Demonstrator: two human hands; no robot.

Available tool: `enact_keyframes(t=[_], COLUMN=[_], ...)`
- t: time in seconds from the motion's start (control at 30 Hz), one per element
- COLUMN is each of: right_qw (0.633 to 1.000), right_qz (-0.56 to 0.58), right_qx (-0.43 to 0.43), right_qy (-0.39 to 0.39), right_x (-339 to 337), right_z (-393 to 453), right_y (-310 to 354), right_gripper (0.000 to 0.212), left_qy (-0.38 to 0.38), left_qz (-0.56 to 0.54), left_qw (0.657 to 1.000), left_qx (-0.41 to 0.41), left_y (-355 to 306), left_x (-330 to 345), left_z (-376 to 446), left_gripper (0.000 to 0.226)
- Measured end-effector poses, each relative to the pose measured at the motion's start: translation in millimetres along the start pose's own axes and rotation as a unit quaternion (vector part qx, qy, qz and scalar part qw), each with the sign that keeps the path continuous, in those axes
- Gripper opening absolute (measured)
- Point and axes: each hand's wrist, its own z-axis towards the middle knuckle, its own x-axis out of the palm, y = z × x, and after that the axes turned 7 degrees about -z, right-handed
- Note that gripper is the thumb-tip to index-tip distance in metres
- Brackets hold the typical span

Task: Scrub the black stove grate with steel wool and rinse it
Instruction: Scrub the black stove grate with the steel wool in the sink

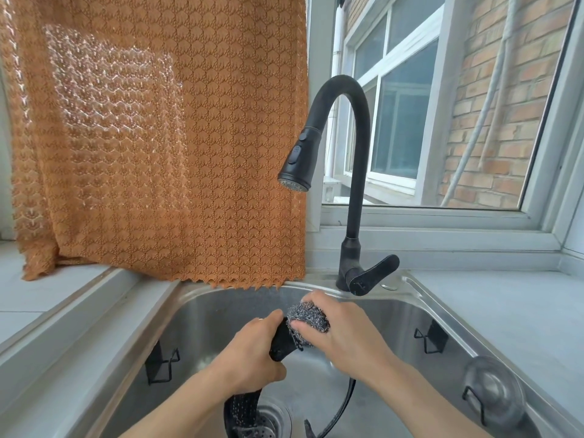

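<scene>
Gripping a black stove grate (pixel 282 343) at lower centre, the left hand (pixel 252 355) steadies it over the steel sink (pixel 420 314) while the right hand (pixel 344 333) clutches steel wool (pixel 308 317) against it.

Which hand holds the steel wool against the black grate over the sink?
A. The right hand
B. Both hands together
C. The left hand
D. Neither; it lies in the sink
A: the right hand grips the steel wool on the grate, which the left hand holds steady.
</scene>
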Motion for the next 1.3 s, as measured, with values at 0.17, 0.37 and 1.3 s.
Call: enact_keyframes(t=[0.17,0.37,1.3], right_qw=[0.999,0.995,0.941], right_qz=[-0.024,-0.040,-0.157], right_qx=[0.025,0.081,0.209], right_qy=[-0.027,-0.031,0.214], right_x=[-2.3,-1.4,1.3], right_z=[1.8,0.9,-0.7], right_y=[-8.6,-21.6,-52.4], right_gripper=[0.029,0.029,0.030], left_qy=[0.013,0.023,0.059], left_qz=[0.019,0.017,-0.062], left_qw=[1.000,0.999,0.994], left_qx=[-0.017,-0.035,-0.071], left_y=[-0.1,4.1,-6.3], left_x=[-2.6,-6.3,-15.1], left_z=[2.8,3.2,-9.9], left_gripper=[0.042,0.046,0.093])
